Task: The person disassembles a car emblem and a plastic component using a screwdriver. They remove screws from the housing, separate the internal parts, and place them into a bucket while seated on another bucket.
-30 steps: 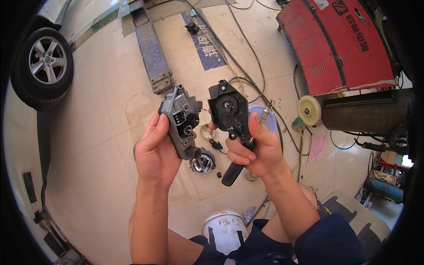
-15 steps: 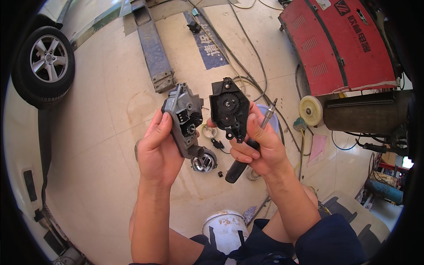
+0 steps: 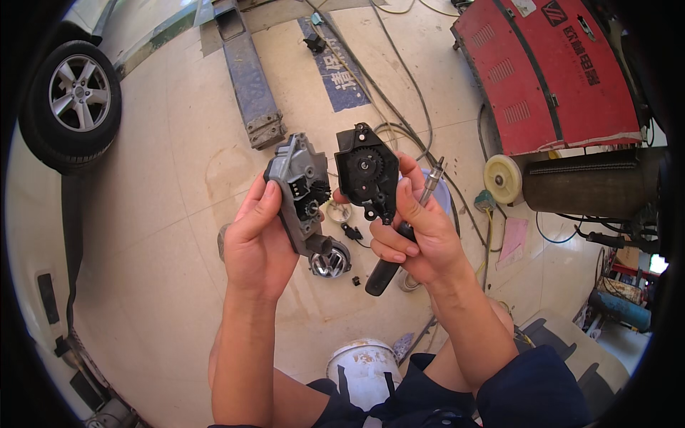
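My left hand (image 3: 257,239) grips a grey metal housing (image 3: 298,165) with dark gears and pins exposed on its right side. My right hand (image 3: 428,228) holds a black plastic cover (image 3: 367,171), its inside with round gears facing me, and also a tool with a black handle (image 3: 382,277) and metal tip (image 3: 432,178). The two parts are held apart, side by side. Beneath them on the floor lie a round chrome part (image 3: 330,263), a small black connector with a wire (image 3: 351,232) and a small dish (image 3: 338,212), partly covered.
A purple basin (image 3: 439,201) is behind my right hand. A steel beam (image 3: 250,93) and hoses (image 3: 421,93) cross the floor. A car wheel (image 3: 75,103) stands left, a red machine (image 3: 542,78) and dark cylinder (image 3: 585,182) right. A white bucket (image 3: 360,357) sits between my legs.
Both hands have risen slightly. The black cover has moved up and a little left in the picture, and more of my right fingers show behind it. Both hands still hold their items.
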Motion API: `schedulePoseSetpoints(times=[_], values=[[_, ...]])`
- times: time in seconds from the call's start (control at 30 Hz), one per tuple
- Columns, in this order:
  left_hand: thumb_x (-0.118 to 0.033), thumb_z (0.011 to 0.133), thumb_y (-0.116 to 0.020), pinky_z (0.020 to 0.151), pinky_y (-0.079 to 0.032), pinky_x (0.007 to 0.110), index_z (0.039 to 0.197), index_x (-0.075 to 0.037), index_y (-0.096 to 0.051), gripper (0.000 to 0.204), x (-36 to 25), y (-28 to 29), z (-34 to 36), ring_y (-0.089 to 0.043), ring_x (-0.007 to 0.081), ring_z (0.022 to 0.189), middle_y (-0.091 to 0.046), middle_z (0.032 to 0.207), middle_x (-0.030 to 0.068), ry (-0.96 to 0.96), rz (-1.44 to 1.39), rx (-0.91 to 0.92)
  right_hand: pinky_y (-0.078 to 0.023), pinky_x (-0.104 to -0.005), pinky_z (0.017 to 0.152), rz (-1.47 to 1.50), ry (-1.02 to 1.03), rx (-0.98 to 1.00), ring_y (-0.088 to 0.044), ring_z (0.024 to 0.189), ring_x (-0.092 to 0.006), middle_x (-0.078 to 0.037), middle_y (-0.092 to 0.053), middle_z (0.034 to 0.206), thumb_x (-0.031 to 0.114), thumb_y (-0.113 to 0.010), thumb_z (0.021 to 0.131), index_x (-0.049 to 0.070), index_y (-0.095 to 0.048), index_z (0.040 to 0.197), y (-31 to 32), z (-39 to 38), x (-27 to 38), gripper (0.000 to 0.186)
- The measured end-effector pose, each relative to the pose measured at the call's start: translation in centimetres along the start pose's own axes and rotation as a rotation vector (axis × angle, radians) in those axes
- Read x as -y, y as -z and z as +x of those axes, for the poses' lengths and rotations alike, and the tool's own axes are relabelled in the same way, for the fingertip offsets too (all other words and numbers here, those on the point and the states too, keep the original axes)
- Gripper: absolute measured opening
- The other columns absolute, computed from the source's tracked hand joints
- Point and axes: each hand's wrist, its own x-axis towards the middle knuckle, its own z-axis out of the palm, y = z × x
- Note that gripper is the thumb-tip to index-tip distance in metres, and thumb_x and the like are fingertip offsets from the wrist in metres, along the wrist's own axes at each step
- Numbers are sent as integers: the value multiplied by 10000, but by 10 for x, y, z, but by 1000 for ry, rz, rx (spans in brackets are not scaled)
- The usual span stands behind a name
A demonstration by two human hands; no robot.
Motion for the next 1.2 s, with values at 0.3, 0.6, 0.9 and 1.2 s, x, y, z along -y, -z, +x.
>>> schedulePoseSetpoints(times=[0.3, 0.6, 0.9, 1.2], values=[[-244, 1017, -535, 840, -561, 415, 1318, 16, -488, 401, 2, -4, 0, -663, 255, 968, -641, 1179, 153, 4, 54, -17, -372, -196, 437, -370, 99, -57, -419, 502, -45, -75, -596, 1051, 288, -685, 967, 126, -366, 1398, -8, 2, -1, 560], [-179, 980, -649, 1049, -434, 342, 1445, -5, -412, 551, 6, -7, -3, -537, 173, 1226, -560, 1339, 86, 5, 107, 28, -367, -186, 451, -507, 66, -107, -462, 552, -14, -86, -624, 1121, 223, -742, 919, -18, -410, 1463, -8, 4, -6, 681], [-136, 910, -736, 989, -465, 321, 1453, -72, -423, 631, 7, -16, -6, -546, 166, 1130, -524, 1249, 63, 14, 220, 14, -353, -182, 456, -534, 48, -144, -488, 546, -9, -36, -670, 953, 204, -764, 900, -48, -479, 1411, -8, 3, -6, 637], [-179, 881, -776, 905, -504, 311, 1432, -76, -449, 649, 8, -17, -6, -548, 142, 1047, -545, 1185, 48, -31, 410, -7, -358, -186, 461, -570, 52, -168, -514, 583, -7, -59, -654, 1123, 174, -789, 871, -47, -501, 1396, -9, 3, -5, 637]])
